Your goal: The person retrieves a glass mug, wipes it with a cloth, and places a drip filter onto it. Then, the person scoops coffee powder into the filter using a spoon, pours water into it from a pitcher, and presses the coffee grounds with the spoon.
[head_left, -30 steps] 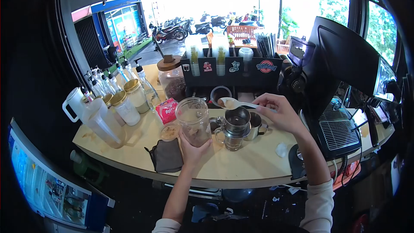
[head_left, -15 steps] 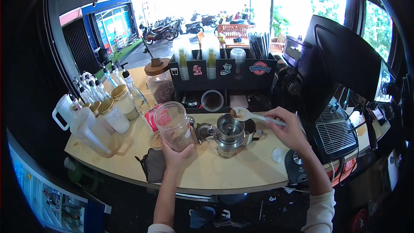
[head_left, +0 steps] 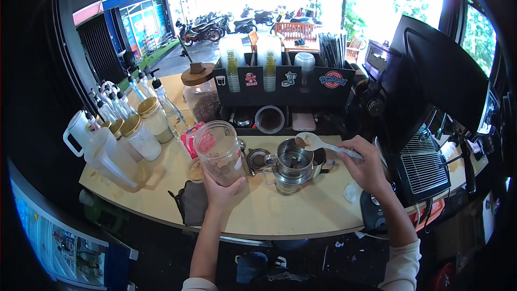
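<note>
My left hand is wrapped round the lower part of a clear plastic jar, which is tilted slightly and has a little brown powder inside. Between thumb and fingers, my right hand grips a white spoon. Brown powder lies in the spoon's bowl, which hangs over the rim of a metal drip filter. That filter sits on top of a glass cup. Close behind it on the right stands a small metal pitcher.
Lidded jars, a plastic pitcher and several pump bottles crowd the counter's left. A black organizer with cups stands at the back. An espresso machine is on the right. A dark cloth lies near the front edge.
The view has shifted slightly. My right hand still holds the spoon over the filter, its bowl a little nearer the filter. The jar stays in my left hand.
</note>
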Available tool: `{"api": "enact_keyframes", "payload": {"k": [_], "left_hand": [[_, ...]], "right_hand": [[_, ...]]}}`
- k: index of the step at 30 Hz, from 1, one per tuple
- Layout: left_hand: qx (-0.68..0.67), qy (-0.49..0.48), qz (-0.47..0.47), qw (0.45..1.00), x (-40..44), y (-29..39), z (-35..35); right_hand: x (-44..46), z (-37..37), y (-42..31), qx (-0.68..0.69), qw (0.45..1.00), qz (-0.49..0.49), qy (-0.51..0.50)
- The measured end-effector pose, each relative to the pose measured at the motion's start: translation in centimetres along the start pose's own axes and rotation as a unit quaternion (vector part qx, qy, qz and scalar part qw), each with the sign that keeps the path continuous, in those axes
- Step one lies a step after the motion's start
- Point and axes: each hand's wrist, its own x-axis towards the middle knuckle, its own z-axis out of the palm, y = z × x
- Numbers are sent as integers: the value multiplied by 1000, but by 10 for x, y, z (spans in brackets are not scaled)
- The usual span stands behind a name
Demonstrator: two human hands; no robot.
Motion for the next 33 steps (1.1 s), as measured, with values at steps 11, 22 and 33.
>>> {"api": "enact_keyframes", "payload": {"k": [11, 22, 33], "left_hand": [[19, -6, 18, 1000, 0, 1, -2], [7, 0, 8, 1000, -1, 3, 0], [-40, -15, -5, 999, -1, 16, 3]], "right_hand": [[4, 11, 1, -6, 1000, -29, 5], [-7, 7, 6, -10, 999, -14, 39], [-28, 9, 6, 6, 994, -49, 100]]}}
